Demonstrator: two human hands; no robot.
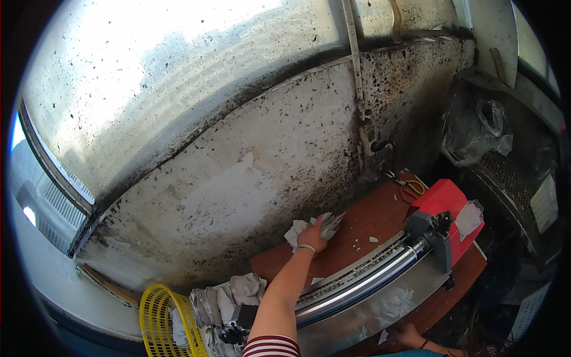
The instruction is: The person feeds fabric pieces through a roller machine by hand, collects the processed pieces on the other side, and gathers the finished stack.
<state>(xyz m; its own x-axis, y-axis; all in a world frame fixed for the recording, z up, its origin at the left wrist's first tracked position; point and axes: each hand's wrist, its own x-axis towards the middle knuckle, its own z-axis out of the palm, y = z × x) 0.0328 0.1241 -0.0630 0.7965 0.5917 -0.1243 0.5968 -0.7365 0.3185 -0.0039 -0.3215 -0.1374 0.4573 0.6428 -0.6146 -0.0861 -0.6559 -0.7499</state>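
Note:
My left hand (313, 233), with a thin bracelet on the wrist and a striped sleeve at the shoulder, reaches far forward over the machine. It is closed on a wad of crumpled white paper (297, 231) lying on the reddish-brown table (380, 217) close to the wall. My right hand (409, 333) rests low at the front edge of the machine's metal tray (357, 321), beside a white paper scrap (383, 337). Its fingers are partly hidden, so its grip is unclear.
A long machine with a shiny steel roller (363, 279) and a red end housing (449, 214) crosses the table. Orange-handled scissors (410, 189) lie behind it. A yellow mesh basket (160, 315) and a heap of crumpled paper (229, 297) sit lower left. A black plastic bag (476, 128) hangs at right, against a stained wall.

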